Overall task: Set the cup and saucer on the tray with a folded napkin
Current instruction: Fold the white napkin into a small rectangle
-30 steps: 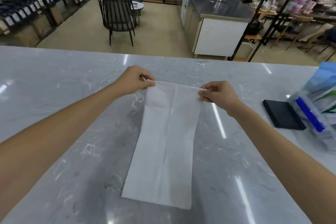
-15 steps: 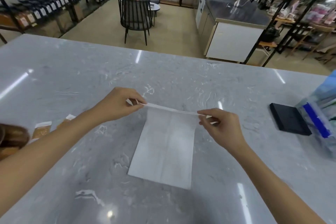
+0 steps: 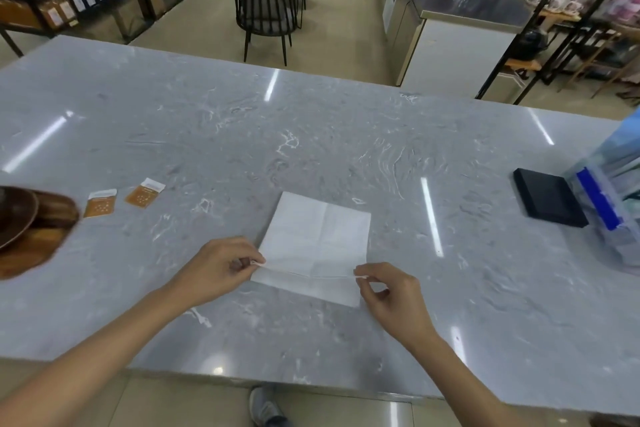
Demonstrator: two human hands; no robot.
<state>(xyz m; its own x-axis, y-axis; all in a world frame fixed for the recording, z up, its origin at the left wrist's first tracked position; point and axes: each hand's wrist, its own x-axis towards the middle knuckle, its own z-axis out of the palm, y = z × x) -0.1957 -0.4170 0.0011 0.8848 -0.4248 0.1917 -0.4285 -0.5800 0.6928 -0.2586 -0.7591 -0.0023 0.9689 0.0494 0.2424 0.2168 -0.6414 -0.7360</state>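
Napkin, white paper, lying on the worktop near the middle of its near edge, top layer brought over toward that edge and stopping just short of the lower layer's border. Risk: the folded edge sits a little askew, so pressing it flat now would likely set a crooked crease; thin paper may also slip on the glossy stone or tear if the two pinches pull apart. Left hand: thumb and forefinger closed on the left corner of the folded edge, other fingers curled. Right hand: thumb and forefinger pinching the right corner, other fingers loosely bent. Wooden tray with dark saucer at the worktop's left edge, well apart; no cup in view.
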